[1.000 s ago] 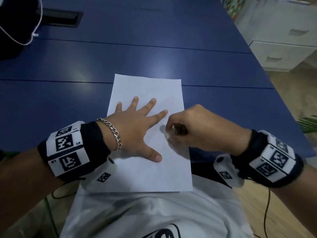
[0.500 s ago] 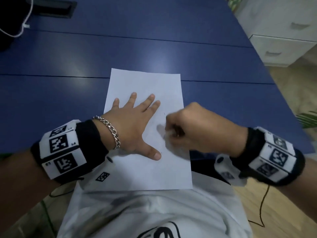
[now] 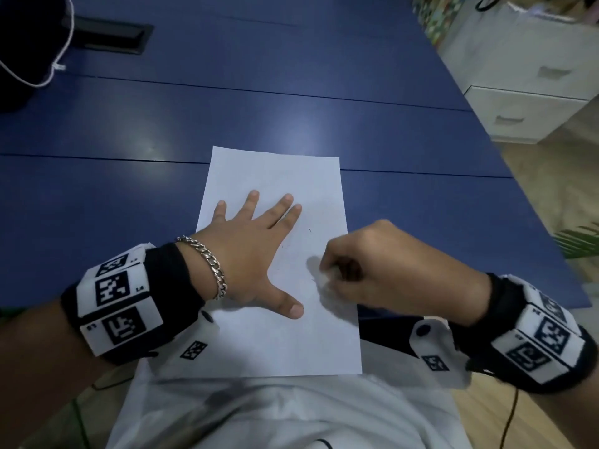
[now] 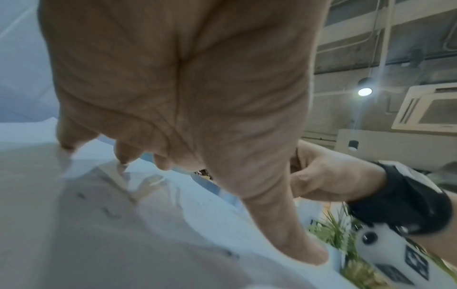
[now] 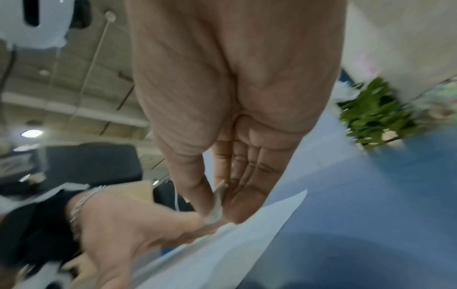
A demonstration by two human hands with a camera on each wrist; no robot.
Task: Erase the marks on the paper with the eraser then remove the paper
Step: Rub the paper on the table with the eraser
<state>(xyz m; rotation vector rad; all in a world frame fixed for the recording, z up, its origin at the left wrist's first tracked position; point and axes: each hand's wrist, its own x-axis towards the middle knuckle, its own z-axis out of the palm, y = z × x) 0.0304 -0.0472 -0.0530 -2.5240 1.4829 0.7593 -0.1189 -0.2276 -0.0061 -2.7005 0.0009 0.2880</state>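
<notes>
A white sheet of paper [image 3: 275,345] lies on the blue table [image 3: 97,205], its near end over the table's edge. My left hand [image 3: 256,251] lies flat on the paper with fingers spread, pressing it down. My right hand [image 3: 366,270] is curled at the paper's right edge and pinches a small pale eraser [image 5: 216,205] between thumb and fingers, its tip on the sheet. A few faint small marks [image 3: 310,230] show on the paper above the right hand. In the left wrist view the left palm [image 4: 185,88] fills the frame over the paper [image 4: 99,234].
A dark bag with a white cord [image 3: 39,59] sits at the table's far left, beside a black cable slot [image 3: 110,37]. White drawers [image 3: 531,102] stand to the right beyond the table. A green plant [image 3: 580,241] is at the right edge.
My right hand with the eraser has slid slightly down and right along the paper's edge. My left hand stays pressed on the sheet, its fingers drawn a little closer together.
</notes>
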